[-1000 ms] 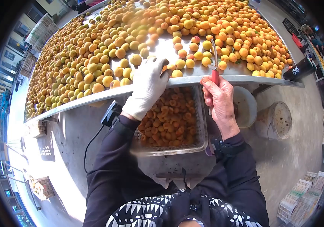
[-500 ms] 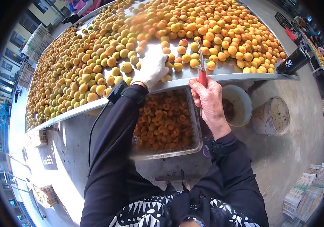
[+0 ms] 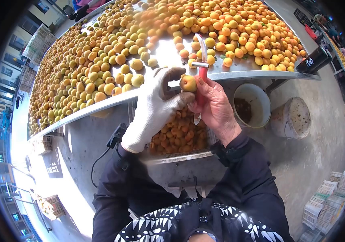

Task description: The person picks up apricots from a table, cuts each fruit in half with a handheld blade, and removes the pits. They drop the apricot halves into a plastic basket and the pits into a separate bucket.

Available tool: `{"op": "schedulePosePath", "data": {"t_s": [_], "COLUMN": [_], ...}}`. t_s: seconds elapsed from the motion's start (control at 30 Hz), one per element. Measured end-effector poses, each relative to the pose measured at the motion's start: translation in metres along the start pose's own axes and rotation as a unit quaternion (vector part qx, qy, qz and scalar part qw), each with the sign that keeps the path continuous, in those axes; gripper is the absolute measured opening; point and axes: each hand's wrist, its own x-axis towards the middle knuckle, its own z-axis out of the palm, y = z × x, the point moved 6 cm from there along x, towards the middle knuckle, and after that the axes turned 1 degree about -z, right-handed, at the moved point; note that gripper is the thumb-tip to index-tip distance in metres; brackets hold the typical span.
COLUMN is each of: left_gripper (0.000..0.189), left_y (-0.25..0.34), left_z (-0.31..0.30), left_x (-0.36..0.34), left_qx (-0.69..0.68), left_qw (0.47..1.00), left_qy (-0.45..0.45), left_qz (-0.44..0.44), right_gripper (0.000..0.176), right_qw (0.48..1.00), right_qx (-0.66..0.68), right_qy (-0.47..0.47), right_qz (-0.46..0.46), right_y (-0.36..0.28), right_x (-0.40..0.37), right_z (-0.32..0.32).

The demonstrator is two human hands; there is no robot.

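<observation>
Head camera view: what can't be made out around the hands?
- Clear plastic crate of halved apricots: head view, mostly hidden behind white-gloved left hand and bare right hand.
- Red-handled knife: head view, grip covered by right hand, blade blurred against table glare.
- Small orange apricot: head view, underside hidden by left hand.

Left hand (image 3: 156, 101): white knit glove, snug, with a ribbed cuff. Right hand (image 3: 214, 107): no glove. On my feed both arms are in black long sleeves, the left sleeve (image 3: 116, 189) and right sleeve (image 3: 253, 185) loosely creased. I note a small black box (image 3: 118, 135) at the left wrist, with a thin black cable (image 3: 95, 165) trailing from it. There is a black strap (image 3: 225, 151) around the right wrist. At the chest I see a black-and-white triangle-print garment (image 3: 160, 228).
</observation>
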Motion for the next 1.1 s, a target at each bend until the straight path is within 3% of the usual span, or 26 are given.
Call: {"op": "schedulePosePath", "data": {"t_s": [0.1,0.23,0.43,0.53,0.6,0.83,0.87,1.0,1.1], "left_gripper": [0.054,0.056,0.057,0.055,0.056,0.055,0.055,0.053,0.054], "left_y": [-0.008,-0.019,-0.032,-0.033,-0.033,-0.032,-0.032,-0.032,-0.035], "left_z": [0.001,-0.001,-0.003,-0.012,-0.021,-0.048,-0.049,-0.051,-0.047], "left_x": [-0.015,-0.023,-0.031,-0.033,-0.032,-0.038,-0.038,-0.040,-0.045], "left_qx": [-0.115,-0.108,-0.182,-0.234,-0.229,-0.250,-0.245,-0.164,-0.131], "left_qw": [0.992,0.993,0.980,0.967,0.968,0.957,0.958,0.978,0.985], "left_qy": [0.003,0.048,0.040,0.072,0.087,0.134,0.138,0.125,0.093], "left_qz": [-0.055,-0.023,-0.069,-0.074,-0.063,-0.065,-0.060,-0.031,-0.068], "right_gripper": [0.027,0.028,0.030,0.030,0.029,0.029,0.039,0.032,0.032], "right_qw": [0.998,0.997,0.998,0.994,0.982,0.935,0.932,0.909,0.912], "right_qx": [0.049,0.060,0.003,-0.100,-0.190,-0.346,-0.357,-0.410,-0.405], "right_qy": [0.007,-0.013,0.016,-0.018,0.015,-0.026,-0.019,-0.031,-0.033], "right_qz": [0.028,0.046,0.055,0.050,0.020,-0.073,-0.062,-0.072,-0.062], "right_y": [0.010,0.021,0.023,0.024,0.020,0.018,0.019,0.009,0.008], "right_x": [-0.006,-0.003,-0.003,-0.001,-0.005,-0.013,-0.014,-0.014,-0.019], "right_z": [0.009,0.010,0.015,0.017,0.021,0.033,0.031,0.042,0.050]}}
